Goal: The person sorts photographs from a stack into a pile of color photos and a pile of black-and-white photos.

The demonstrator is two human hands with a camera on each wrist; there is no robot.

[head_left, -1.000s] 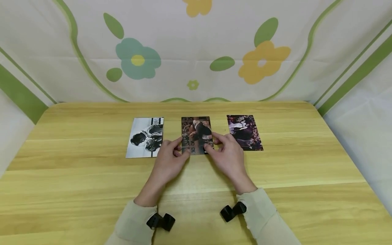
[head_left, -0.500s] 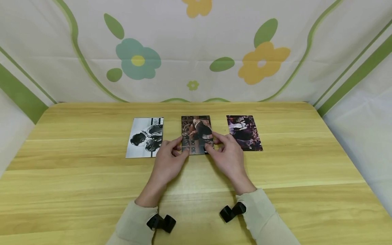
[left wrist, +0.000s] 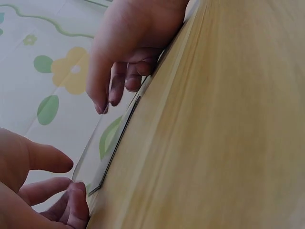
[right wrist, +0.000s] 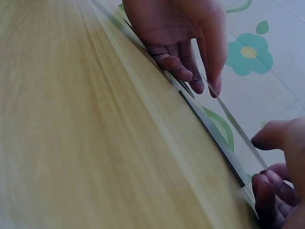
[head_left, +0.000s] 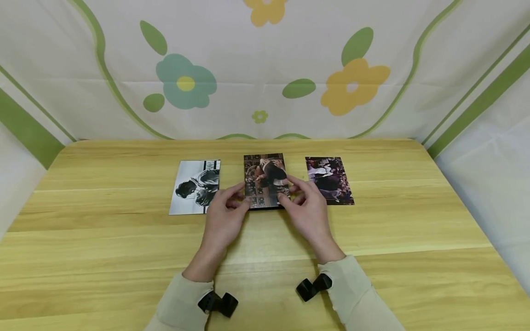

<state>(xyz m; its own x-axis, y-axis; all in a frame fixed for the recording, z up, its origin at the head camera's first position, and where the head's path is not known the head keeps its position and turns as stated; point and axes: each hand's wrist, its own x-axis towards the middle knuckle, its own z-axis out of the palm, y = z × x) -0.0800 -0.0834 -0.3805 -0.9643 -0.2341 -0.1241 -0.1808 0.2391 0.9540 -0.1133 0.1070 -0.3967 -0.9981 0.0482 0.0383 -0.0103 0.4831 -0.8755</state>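
Between my two hands is the middle photo card (head_left: 266, 184), a brownish picture of a bent figure in a dark garment. My left hand (head_left: 223, 214) pinches its left edge and my right hand (head_left: 308, 207) its right edge. In the right wrist view the card (right wrist: 238, 129) shows as a thin strip raised off the table, above another flat, dark-edged piece (right wrist: 214, 138). That same dark edge (left wrist: 116, 148) lies on the wood in the left wrist view. Most of the lower piece is hidden under the raised card.
A black-and-white photo card (head_left: 194, 186) lies on the left, partly behind my left hand. Another dark purplish photo card (head_left: 331, 181) lies on the right, beside my right fingers. The wooden table (head_left: 124, 257) meets a flower-patterned cloth (head_left: 256, 55) at its back edge.
The middle photo card has risen off the piece beneath it, whose dark edge now shows along the near side. Both hands have come up slightly with it.
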